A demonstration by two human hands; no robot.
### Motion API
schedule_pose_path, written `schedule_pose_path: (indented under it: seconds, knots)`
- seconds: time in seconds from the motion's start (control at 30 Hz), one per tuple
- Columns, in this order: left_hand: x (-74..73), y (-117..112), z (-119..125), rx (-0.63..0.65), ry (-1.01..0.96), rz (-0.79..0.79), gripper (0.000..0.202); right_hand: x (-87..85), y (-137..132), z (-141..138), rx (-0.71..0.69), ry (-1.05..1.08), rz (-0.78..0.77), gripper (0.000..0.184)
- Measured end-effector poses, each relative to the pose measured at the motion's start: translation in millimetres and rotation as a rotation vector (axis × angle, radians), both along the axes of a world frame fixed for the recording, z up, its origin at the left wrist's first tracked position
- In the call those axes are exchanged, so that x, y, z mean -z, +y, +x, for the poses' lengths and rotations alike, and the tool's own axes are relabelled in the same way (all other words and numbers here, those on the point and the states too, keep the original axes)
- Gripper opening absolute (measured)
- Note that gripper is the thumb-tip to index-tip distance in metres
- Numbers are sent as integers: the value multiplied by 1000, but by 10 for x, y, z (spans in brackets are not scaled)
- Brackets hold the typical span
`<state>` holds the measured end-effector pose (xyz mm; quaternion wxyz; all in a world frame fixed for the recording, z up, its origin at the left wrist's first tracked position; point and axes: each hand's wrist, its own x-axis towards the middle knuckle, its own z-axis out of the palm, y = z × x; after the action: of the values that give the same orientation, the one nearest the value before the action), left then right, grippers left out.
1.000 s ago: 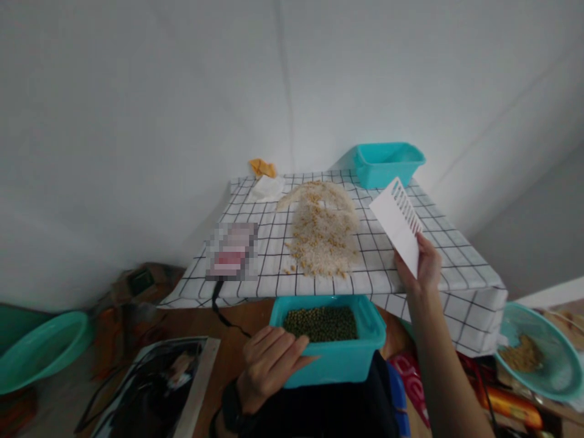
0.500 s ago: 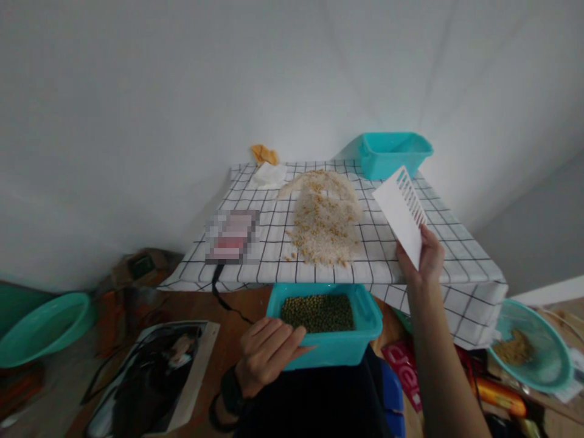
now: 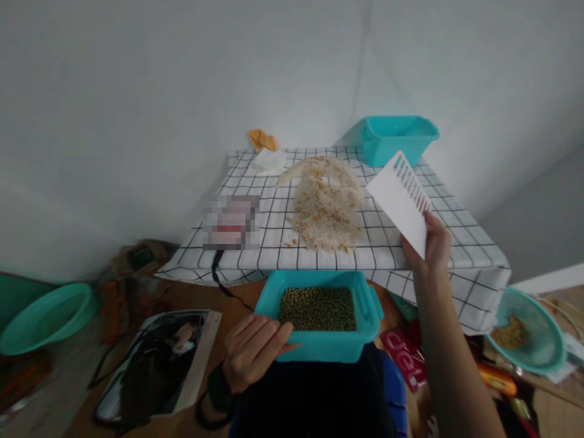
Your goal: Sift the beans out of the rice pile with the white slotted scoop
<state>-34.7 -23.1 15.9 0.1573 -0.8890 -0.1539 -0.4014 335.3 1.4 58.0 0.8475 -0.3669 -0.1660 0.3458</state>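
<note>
My left hand (image 3: 256, 350) is closed over the near left corner of a turquoise plastic bin (image 3: 319, 348), which sits at my lap below the table edge. Small greenish beans (image 3: 318, 310) cover its bottom. In my right hand (image 3: 433, 246), held above the table's right side, is a flat white slotted plate (image 3: 398, 198) with a row of comb-like slots along one edge, tilted up. To the left of that plate, a pile of pale rice-like grains (image 3: 329, 210) mixed with yellow kernels lies spread on the checked tablecloth (image 3: 269, 240).
Another turquoise bin (image 3: 396, 143) stands at the table's back right. A yellow cloth (image 3: 263, 140) and white tissue (image 3: 268, 162) lie back left, with a blurred-out flat object (image 3: 231, 222) nearer. Basins stand low at the left (image 3: 50, 319) and right (image 3: 531, 331).
The view has tilted slightly downward, so the table sits higher in the picture. My left hand keeps its grip on the bin, and my right hand still holds the slotted plate.
</note>
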Motion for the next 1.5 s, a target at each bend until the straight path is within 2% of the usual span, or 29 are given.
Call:
schedule_pose_path:
  seconds: [0.13,0.27,0.4,0.6,0.8,0.93,1.07,1.17,1.33,1.5]
  knots:
    - [-19,1,-55,7,-7,-10,14,-19,-243,54,52,-133,-76,27]
    - [-8,-33,5,20,-37,-37,19,-9,-590,175,157,-264,-195,28]
    - [30,-77,48,52,-35,-163,24,-43,-755,146,205,-349,-290,32]
    - [30,-68,-4,64,19,-348,30,-168,-595,-233,283,-476,-379,29]
    - [-33,-64,3,-21,-115,-533,34,-195,-371,-445,250,-648,-250,11]
    - [-13,-85,-60,32,-132,-659,33,-206,-297,-521,240,-668,-206,8]
    - [-8,-49,-81,99,-126,-652,41,-237,-249,-582,217,-690,-165,8]
    - [-85,21,-38,122,-118,-602,38,-255,-234,-629,220,-708,-163,10]
    - [-200,89,19,95,-166,-576,36,-244,-227,-638,184,-683,-270,6]
    - [-177,28,41,31,-215,-529,28,-195,-218,-535,205,-732,-287,7]
